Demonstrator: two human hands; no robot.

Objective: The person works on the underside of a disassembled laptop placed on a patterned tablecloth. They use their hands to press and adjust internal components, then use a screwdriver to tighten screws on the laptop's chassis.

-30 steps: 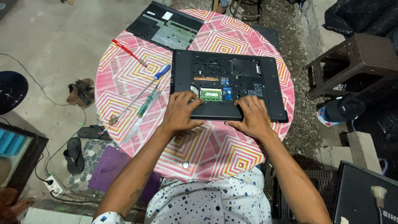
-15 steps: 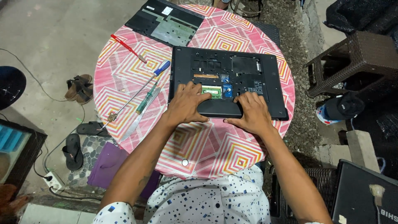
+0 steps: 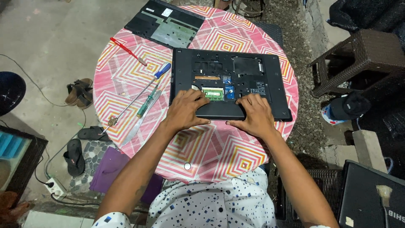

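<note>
A black laptop (image 3: 230, 71) lies upside down on a round table with a pink patterned cloth (image 3: 198, 147). Its bottom cover is off, showing a green memory board and blue parts. My left hand (image 3: 185, 110) presses flat on the near edge of the laptop, left of centre, next to the green board. My right hand (image 3: 252, 116) rests flat on the same near edge, further right. Both hands lie on the black battery strip along that edge, fingers spread.
A removed black cover panel (image 3: 164, 17) lies at the table's far left. A red tool (image 3: 127, 51), a blue-handled screwdriver (image 3: 139, 93), a green-handled screwdriver (image 3: 147, 105) and a knife lie left of the laptop. A brown wicker stool (image 3: 358, 57) stands right; sandals and cables lie on the floor.
Both hands have stayed on the laptop's near edge, shifting only slightly. The view has tilted a little, so the table sits lower in the picture.
</note>
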